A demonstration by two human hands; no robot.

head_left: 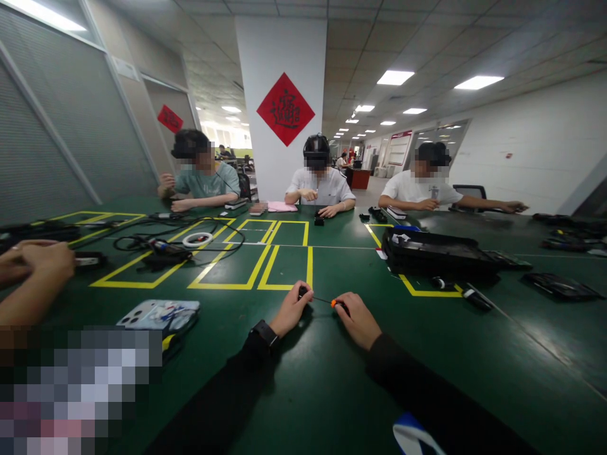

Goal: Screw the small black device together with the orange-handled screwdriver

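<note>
My left hand [293,308] rests on the green table [332,379], fingers curled around a small black part [302,291] at the yellow line. My right hand [358,319] lies just to its right, closed on a small screwdriver [334,303] with an orange collar. The thin shaft of the screwdriver runs left to the black part between both hands. Both sleeves are black, and a dark watch [264,332] sits on my left wrist.
A phone in a printed case [159,314] lies to the left. A black open case [436,253] and small black parts [477,298] sit to the right. Cables and a white tape ring [198,239] lie in the yellow boxes. Three people sit across; another person's hands [33,265] are at far left.
</note>
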